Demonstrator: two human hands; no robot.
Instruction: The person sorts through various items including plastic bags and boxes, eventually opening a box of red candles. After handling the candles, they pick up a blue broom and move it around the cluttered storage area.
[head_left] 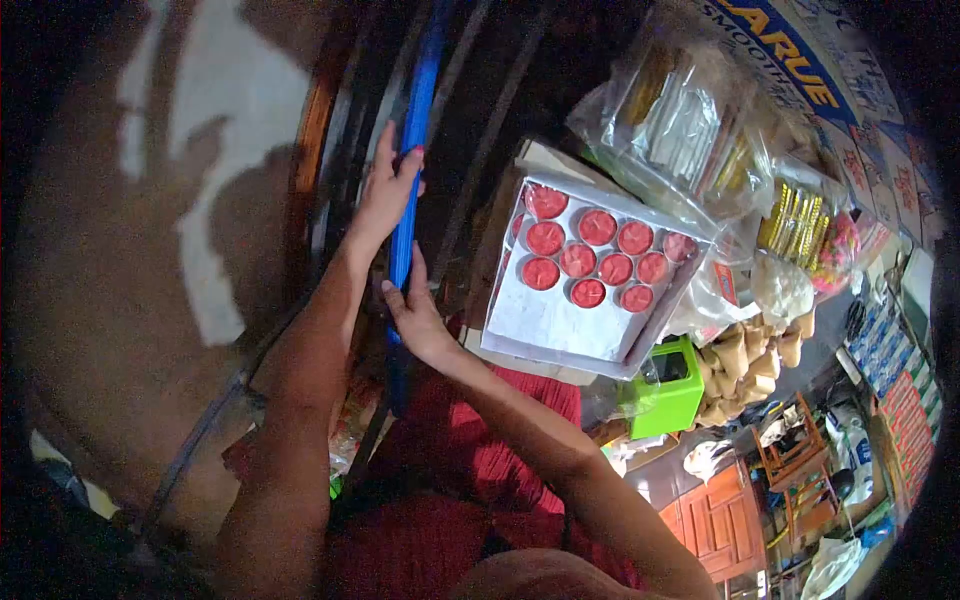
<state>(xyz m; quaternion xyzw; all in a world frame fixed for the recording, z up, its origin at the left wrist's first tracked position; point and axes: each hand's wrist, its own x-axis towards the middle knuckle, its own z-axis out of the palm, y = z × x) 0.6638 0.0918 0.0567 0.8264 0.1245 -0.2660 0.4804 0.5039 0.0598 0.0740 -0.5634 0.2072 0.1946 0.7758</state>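
Observation:
A long blue ridged bar (402, 235), like a pole or a plastic edge, runs from the top of the view down toward my lap. My left hand (383, 200) grips it higher up, thumb on its right side and fingers to the left. Lower down, my right hand (420, 318) is closed around the same bar, with the thumb at its left. Beside my right hand stands a white open box (555, 325) with several red candles (597, 227) in round cups. What the bar belongs to cannot be made out.
Plastic bags of packaged goods (680, 120) lie beyond the box. A lime green plastic stool (668, 392) stands right of it, near several tan wrapped bundles (750, 360). Printed cartons (800, 60) line the upper right. Dark rails (345, 130) run along the left.

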